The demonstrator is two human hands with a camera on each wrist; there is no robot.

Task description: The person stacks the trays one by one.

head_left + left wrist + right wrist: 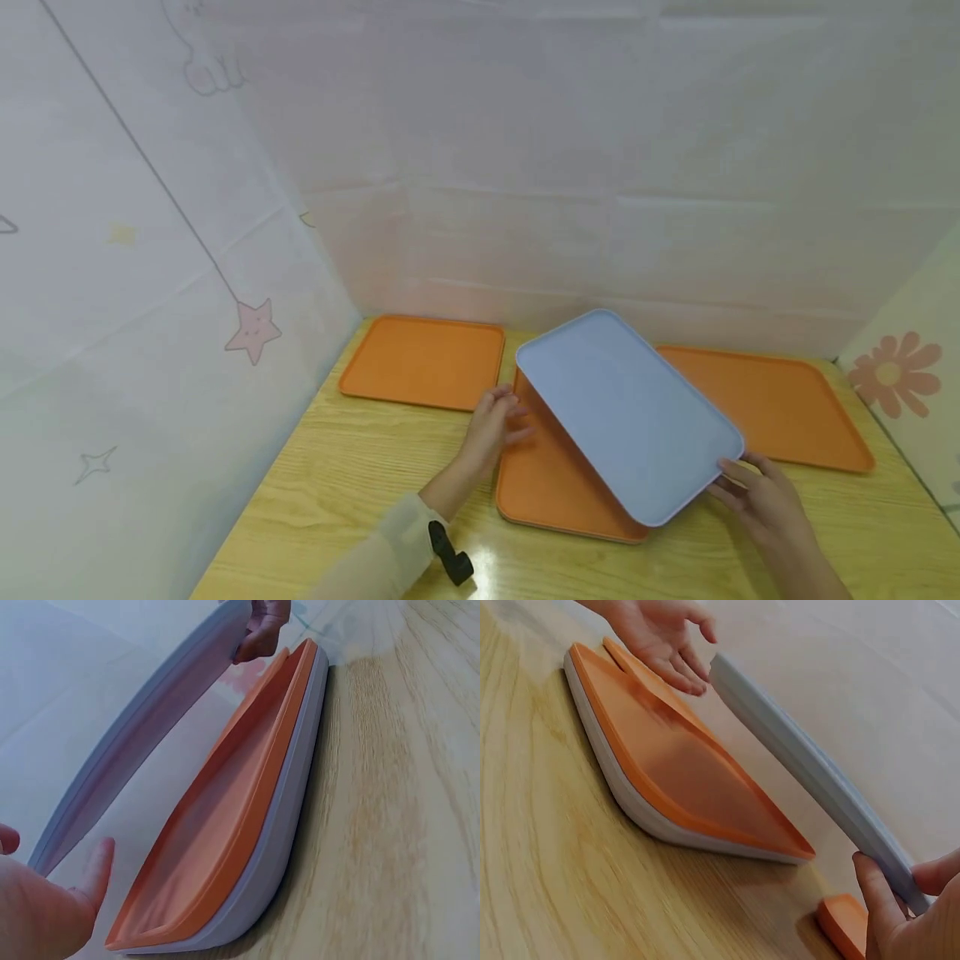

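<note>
A light blue tray (630, 417) is held up at a slant over the middle stack. My right hand (767, 504) pinches its near right corner, thumb on one face and fingers on the other, as the right wrist view shows. Beneath it lies an orange tray (555, 475), resting on pale bluish-grey trays (641, 812) whose edges show below its rim. My left hand (491, 429) hovers beside the left edge of the stack, fingers loosely spread and holding nothing. In the right wrist view that left hand appears apart from the blue tray's far end.
Another orange tray (423, 360) lies at the back left of the wooden table (330, 475), and a further one (765, 404) at the back right. Printed cloth walls (525, 167) stand behind and to both sides. A black strap (450, 554) is on the left sleeve.
</note>
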